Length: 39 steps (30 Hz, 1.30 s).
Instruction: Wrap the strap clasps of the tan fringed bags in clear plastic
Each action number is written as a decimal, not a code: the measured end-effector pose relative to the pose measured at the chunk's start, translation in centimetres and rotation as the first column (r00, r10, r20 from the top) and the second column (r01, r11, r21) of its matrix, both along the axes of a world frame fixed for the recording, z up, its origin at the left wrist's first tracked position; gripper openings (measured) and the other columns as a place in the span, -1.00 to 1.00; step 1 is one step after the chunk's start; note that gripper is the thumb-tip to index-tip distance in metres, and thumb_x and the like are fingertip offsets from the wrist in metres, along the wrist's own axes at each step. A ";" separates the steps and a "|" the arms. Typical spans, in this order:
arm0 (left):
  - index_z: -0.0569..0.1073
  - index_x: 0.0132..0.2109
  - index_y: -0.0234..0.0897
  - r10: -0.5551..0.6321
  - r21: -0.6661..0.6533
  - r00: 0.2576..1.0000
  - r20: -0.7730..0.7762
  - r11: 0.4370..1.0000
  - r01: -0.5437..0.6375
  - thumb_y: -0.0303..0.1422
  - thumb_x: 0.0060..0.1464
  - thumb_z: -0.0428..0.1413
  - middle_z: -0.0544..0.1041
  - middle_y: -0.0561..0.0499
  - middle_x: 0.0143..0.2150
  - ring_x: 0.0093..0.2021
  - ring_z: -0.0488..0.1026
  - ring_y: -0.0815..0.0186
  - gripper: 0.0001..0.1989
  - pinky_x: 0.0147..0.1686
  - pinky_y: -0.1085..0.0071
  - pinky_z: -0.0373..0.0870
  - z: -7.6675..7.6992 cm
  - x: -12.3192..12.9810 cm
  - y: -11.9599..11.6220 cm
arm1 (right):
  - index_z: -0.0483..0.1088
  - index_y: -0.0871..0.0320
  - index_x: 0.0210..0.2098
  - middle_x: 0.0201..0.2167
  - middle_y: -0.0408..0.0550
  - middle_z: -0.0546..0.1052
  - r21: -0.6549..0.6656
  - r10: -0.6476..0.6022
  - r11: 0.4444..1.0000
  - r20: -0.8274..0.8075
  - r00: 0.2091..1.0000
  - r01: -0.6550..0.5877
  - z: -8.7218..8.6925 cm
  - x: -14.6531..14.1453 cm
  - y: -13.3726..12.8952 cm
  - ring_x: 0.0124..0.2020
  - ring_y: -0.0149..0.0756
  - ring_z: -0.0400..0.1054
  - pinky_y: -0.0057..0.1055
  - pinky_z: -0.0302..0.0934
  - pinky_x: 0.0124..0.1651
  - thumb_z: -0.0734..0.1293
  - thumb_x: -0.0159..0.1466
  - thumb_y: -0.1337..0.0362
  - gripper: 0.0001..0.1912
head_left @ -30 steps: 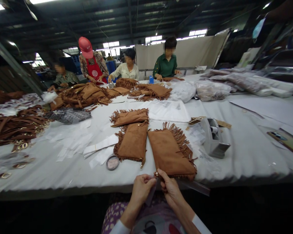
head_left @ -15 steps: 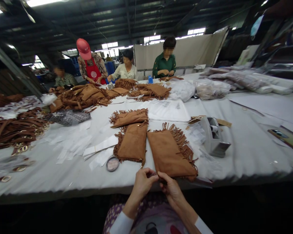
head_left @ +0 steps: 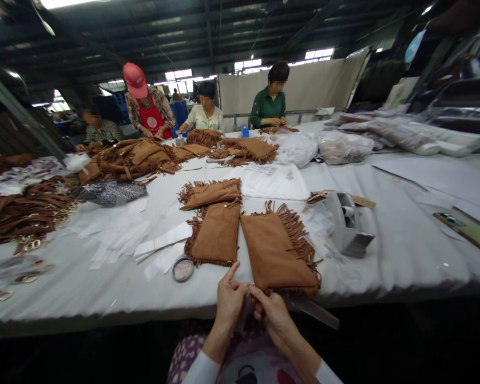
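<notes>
At the table's front edge, my left hand (head_left: 229, 300) pinches a thin clear plastic piece, its index finger stretched toward the middle pouch. My right hand (head_left: 271, 309) meets it fingertip to fingertip, closed on the same clear plastic at the corner of the nearest brown fringed pouch (head_left: 278, 253). A clear strip (head_left: 316, 312) sticks out to the right beyond the table edge. Left of that pouch lies another brown fringed pouch (head_left: 216, 233), with a third one (head_left: 212, 194) behind it. What exactly the fingertips pinch is too small to tell.
A grey tape dispenser (head_left: 348, 226) stands right of the pouches. To the left are a round tin (head_left: 183, 269), white paper strips (head_left: 164, 240) and brown straps (head_left: 28, 213). A phone (head_left: 466, 232) lies far right. Several people work across the table (head_left: 400, 240).
Both hands have shifted slightly left and down. My left index finger has stretched out, and the clear strip at the right now extends further past the table edge.
</notes>
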<state>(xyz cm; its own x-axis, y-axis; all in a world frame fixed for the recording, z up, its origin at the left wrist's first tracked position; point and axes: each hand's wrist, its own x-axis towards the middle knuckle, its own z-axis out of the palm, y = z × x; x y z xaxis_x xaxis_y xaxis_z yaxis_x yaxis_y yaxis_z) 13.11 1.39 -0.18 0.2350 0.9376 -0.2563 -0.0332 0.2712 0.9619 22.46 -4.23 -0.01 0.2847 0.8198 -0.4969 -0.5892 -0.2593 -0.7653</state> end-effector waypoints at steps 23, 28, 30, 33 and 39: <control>0.40 -0.15 -0.34 -0.248 -0.289 0.953 0.171 0.913 0.290 0.09 -0.16 0.16 0.53 -0.02 -0.41 -0.56 0.40 0.42 -0.40 -0.57 0.52 0.25 0.0 -3.3 -1.4 | 0.36 0.28 -0.66 -0.73 -0.21 0.31 0.014 0.131 0.991 0.008 0.991 -0.131 -0.3 0.5 1.3 -0.69 -0.58 0.08 -0.58 -0.05 -0.65 0.51 -0.10 0.12 -0.63; 0.47 -0.10 -0.39 0.070 -0.132 0.995 0.071 0.989 -0.060 -0.05 -0.17 0.23 0.48 0.06 -0.54 -0.70 0.17 0.52 -0.44 -0.71 0.56 0.06 -1.3 -1.2 -2.7 | 0.40 0.29 -0.62 -0.71 -0.21 0.30 0.054 0.119 0.991 0.041 0.992 -0.121 0.0 0.5 1.2 -0.67 -0.58 0.05 -0.57 -0.10 -0.66 0.52 -0.11 0.09 -0.62; 0.53 -0.12 -0.34 0.133 0.042 0.991 -0.026 0.990 -0.132 -0.09 -0.07 0.18 0.55 -0.03 -0.44 -0.55 0.36 0.38 -0.55 -0.56 0.47 0.30 -1.7 -0.9 -3.1 | 0.42 0.30 -0.59 -0.70 -0.21 0.31 0.049 0.099 0.994 0.024 0.995 -0.100 0.1 0.4 1.3 -0.66 -0.57 0.06 -0.58 -0.07 -0.65 0.53 -0.12 0.12 -0.64; 0.56 -0.10 -0.21 0.124 0.379 0.974 -0.190 0.924 -0.044 -0.22 0.10 0.04 0.57 -0.12 -0.28 -0.26 0.47 0.23 -0.70 -0.23 0.36 0.41 -2.1 -1.2 -3.8 | 0.41 0.30 -0.62 -0.71 -0.21 0.32 0.037 0.069 0.997 -0.022 0.997 -0.068 0.1 0.2 1.4 -0.66 -0.57 0.07 -0.58 -0.04 -0.64 0.54 -0.15 0.17 -0.67; 0.38 0.13 -0.16 0.075 0.655 0.937 -0.341 0.734 0.179 -0.47 0.20 -0.18 0.50 -0.10 -0.28 -0.27 0.45 0.32 -0.57 -0.24 0.42 0.41 -3.2 -2.3 -4.0 | 0.42 0.28 -0.59 -0.67 -0.20 0.35 0.026 0.069 0.997 -0.076 0.995 -0.067 0.5 0.2 1.3 -0.63 -0.55 0.15 -0.59 0.10 -0.58 0.52 -0.10 0.23 -0.73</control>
<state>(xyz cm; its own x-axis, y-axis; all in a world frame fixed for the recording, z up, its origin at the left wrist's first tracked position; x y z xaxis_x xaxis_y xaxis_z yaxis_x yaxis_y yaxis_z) 10.84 -2.61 -3.34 0.3117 0.8790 0.3608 0.3057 -0.4523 0.8378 22.71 -2.98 0.49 0.1893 0.8479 -0.4953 -0.6281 -0.2832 -0.7248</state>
